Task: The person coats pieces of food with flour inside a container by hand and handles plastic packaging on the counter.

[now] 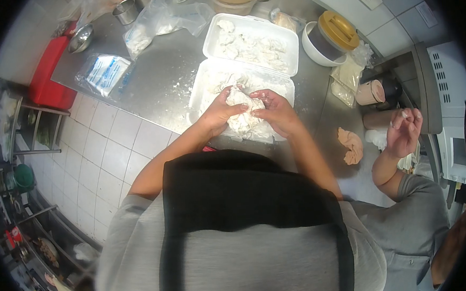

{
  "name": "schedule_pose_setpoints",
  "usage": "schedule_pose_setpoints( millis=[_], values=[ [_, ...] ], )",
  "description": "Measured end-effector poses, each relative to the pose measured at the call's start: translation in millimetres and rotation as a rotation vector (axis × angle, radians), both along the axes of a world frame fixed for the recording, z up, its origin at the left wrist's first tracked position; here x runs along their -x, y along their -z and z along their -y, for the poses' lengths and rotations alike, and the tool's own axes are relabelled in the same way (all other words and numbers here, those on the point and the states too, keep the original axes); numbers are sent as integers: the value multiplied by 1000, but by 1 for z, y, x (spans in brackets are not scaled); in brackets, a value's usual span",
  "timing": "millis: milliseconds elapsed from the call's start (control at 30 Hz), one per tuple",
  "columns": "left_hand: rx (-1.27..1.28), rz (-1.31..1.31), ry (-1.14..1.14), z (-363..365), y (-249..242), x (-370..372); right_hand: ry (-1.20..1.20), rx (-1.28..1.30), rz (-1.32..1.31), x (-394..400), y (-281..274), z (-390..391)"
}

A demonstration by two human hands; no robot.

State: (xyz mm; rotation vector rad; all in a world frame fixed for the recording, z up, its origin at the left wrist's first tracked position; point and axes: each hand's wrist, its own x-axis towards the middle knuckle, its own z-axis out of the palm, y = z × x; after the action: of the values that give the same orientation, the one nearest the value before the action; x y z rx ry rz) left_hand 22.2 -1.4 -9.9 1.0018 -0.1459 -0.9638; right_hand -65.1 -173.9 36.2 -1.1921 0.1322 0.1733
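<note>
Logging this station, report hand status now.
Left hand and right hand clasp floured lump over open foam box. Co-worker's hand raised at right, apart from both.

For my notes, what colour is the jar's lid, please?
The lid is golden yellow, head view.

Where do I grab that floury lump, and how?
Best cup its sides: the left hand from the left, the right hand from the right. The lump looks rounded, with no handle, and the foam box sits underneath.
</note>
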Motion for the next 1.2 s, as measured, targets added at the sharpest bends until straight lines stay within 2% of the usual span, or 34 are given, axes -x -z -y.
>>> schedule_pose_setpoints(
  millis=[67, 200, 300, 367, 500, 533, 633, 733, 833, 933, 1033, 1133, 1200],
  values=[
    [31, -17, 26, -1, 4, -3, 6, -1, 8, -1, 0, -1],
    [0, -21, -2, 1, -20, -1, 20, 41, -13, -6, 4, 6],
    [33, -72, 20, -1, -39, -5, -17, 91, -28, -15, -23, 31],
    [-85, 169, 58, -7, -38, -5, -168, 56, -65, -21, -37, 45],
    [-347, 772, 240, -14, -37, 0, -483, 76, -164, -45, -15, 73],
    [-432, 874, 200, -13, -37, 3, -542, 101, -205, -50, -5, 76],
    [-461, 971, 174, -7, -33, 3, -494, 267, -286, -65, 17, 77],
    [-544, 952, 198, 9, -34, 5, -412, 362, -268, -72, 10, 81],
    [-742, 849, 328, 29, -47, -1, -273, 659, -54, -59, 8, 81],
    [-865, 911, 224, 44, -39, 2, -229, 1339, -217, -25, -16, 66],
    [-890, 911, 193, 53, -25, 2, -210, 1559, -242, 18, -27, 35],
    [-807, 868, 261, 59, -16, -5, -96, 1634, -85, 33, -14, 30],
    [-775, 864, 312, 58, -17, -4, -92, 1586, -97, 35, -15, 31]
  ],
)
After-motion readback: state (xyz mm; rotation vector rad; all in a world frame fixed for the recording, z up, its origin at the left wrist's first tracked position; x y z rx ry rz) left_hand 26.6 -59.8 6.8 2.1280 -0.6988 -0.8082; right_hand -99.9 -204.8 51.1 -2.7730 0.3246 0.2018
